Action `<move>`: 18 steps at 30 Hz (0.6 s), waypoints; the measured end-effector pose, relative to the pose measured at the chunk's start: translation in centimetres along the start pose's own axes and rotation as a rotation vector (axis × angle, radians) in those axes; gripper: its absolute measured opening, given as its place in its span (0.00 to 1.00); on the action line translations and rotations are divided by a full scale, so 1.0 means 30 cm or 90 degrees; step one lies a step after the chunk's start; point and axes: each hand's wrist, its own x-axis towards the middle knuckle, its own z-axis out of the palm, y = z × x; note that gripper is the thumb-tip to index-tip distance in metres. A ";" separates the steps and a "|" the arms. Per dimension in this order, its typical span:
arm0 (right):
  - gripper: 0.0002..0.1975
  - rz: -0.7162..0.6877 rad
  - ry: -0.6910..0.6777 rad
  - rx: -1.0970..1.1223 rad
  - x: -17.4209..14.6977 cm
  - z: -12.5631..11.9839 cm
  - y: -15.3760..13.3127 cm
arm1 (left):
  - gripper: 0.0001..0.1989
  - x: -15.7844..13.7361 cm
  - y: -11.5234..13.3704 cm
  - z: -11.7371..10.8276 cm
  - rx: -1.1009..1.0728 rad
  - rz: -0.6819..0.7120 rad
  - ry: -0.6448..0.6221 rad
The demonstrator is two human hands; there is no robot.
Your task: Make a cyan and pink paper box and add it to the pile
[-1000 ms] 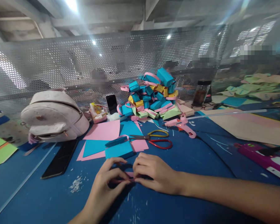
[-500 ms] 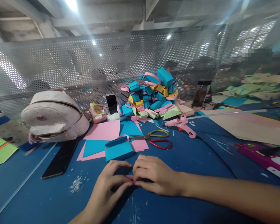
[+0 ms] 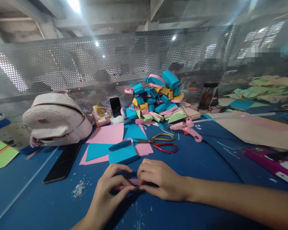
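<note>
A narrow pink paper strip lies between my hands, mostly covered by fingers. My left hand pinches it between thumb and fingers from the left. From the right, my right hand holds it with closed fingertips. Just beyond them sits a blue paper box with a pink band at its top. It rests beside pink sheets and a blue sheet. Scissors with one yellow and one red handle lie open behind my right hand.
A pink glue gun with a black cord lies at the right, near a purple device. Behind is a pile of paper boxes. On the left are a white backpack, a black phone and white crumbs.
My left hand has shifted slightly left along the strip, so more pink shows between my hands. My right hand stays nearly in place.
</note>
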 end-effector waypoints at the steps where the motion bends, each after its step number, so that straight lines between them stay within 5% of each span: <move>1: 0.06 0.002 0.002 0.001 0.000 0.000 0.000 | 0.09 0.002 0.000 0.000 -0.002 0.001 0.002; 18: 0.06 -0.031 0.005 0.004 -0.004 0.006 -0.001 | 0.07 0.003 -0.008 0.020 0.084 0.059 -0.080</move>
